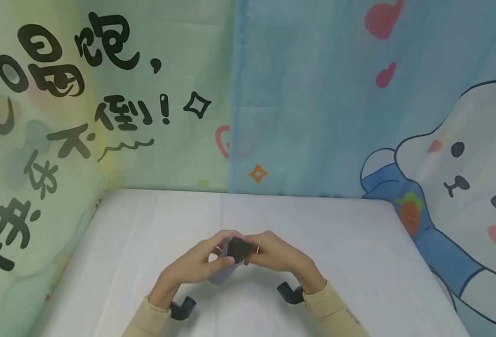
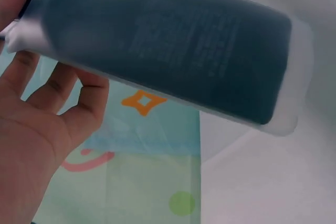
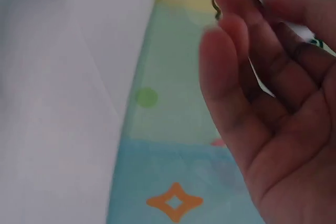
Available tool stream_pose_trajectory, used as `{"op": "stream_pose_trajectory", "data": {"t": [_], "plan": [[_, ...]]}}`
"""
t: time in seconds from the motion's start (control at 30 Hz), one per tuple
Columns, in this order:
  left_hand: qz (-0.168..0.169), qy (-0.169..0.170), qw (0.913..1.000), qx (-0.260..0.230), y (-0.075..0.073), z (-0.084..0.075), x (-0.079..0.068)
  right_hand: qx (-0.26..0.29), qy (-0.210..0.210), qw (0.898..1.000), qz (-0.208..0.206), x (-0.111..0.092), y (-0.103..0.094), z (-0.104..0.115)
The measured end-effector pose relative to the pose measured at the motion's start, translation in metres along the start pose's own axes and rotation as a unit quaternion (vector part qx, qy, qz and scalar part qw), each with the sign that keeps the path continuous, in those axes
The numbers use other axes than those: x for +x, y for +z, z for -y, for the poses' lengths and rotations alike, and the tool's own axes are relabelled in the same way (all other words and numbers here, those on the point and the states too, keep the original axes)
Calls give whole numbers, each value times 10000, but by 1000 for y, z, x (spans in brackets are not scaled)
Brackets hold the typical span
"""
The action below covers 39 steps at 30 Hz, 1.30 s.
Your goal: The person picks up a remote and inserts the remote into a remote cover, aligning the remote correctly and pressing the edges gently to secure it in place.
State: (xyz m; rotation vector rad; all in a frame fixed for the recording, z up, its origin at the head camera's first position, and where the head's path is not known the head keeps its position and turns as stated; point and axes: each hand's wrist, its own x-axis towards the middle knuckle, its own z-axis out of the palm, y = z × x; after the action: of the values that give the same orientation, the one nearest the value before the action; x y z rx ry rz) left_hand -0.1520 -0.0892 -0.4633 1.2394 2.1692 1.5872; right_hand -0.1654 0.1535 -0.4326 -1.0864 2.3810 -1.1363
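Observation:
A dark, elongated object (image 1: 238, 250) inside a frosted translucent plastic sleeve (image 1: 221, 276) is held above the white table, its dark end facing up. My left hand (image 1: 197, 263) grips it near that end, thumb on the near side and fingers behind. In the left wrist view the dark object (image 2: 168, 48) carries faint, unreadable print, and the sleeve (image 2: 303, 77) extends past its far end. My right hand (image 1: 278, 252) pinches at the object's right side with thumb and fingers. In the right wrist view its curled fingers (image 3: 220, 66) show, but the pinch itself is blurred and partly cut off.
A white cloth-covered table (image 1: 349, 234) lies under both hands. Printed curtains (image 1: 298, 117) stand behind it and at both sides. A black curved piece (image 1: 183, 309) sits at the left wrist, and another black piece (image 1: 290, 293) at the right wrist.

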Motion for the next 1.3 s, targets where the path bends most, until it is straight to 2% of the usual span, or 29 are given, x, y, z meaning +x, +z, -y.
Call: {"op": "stream_pose_trajectory", "data": {"t": [0.17, 0.3, 0.37, 0.43, 0.53, 0.63, 0.73, 0.8, 0.93, 1.1, 1.2, 1.3], "plan": [[13, -73, 10000, -2, -5, -1, 1, 373, 196, 9987, -297, -1, 10, -4], [3, -60, 10000, 55, -7, -2, 0, 123, -105, 9967, -793, 0, 16, -7], [-58, -66, 9999, 134, -8, -2, 0, -41, -360, 9923, -1182, 2, 18, -9], [-92, -105, 9996, 226, -7, -1, 1, -77, -527, 9847, -1661, 3, 22, -11], [-92, -239, 9991, 324, -6, 1, 1, 105, -505, 9687, -2429, 4, 28, -13], [-86, -285, 9983, 495, -5, 0, 1, 555, -97, 9518, -3014, 5, 34, -9], [-107, -286, 9967, 751, -5, -4, 4, 1023, 311, 9335, -3422, 6, 34, 1], [-124, -339, 9951, 924, -5, -8, 5, 1318, 408, 9230, -3592, 6, 32, 12], [-150, -525, 9918, 1155, -3, -20, 8, 1592, 380, 9111, -3784, 5, 26, 24], [-449, -588, 9846, 1581, 2, -27, 10, 1615, 264, 9004, -4031, 7, 23, 15], [-808, -413, 9752, 2020, 7, -26, 10, 1316, 110, 9000, -4155, 6, 24, 11], [-1303, -42, 9620, 2397, 11, -26, 11, 478, -326, 9033, -4251, 6, 26, 9]]}}
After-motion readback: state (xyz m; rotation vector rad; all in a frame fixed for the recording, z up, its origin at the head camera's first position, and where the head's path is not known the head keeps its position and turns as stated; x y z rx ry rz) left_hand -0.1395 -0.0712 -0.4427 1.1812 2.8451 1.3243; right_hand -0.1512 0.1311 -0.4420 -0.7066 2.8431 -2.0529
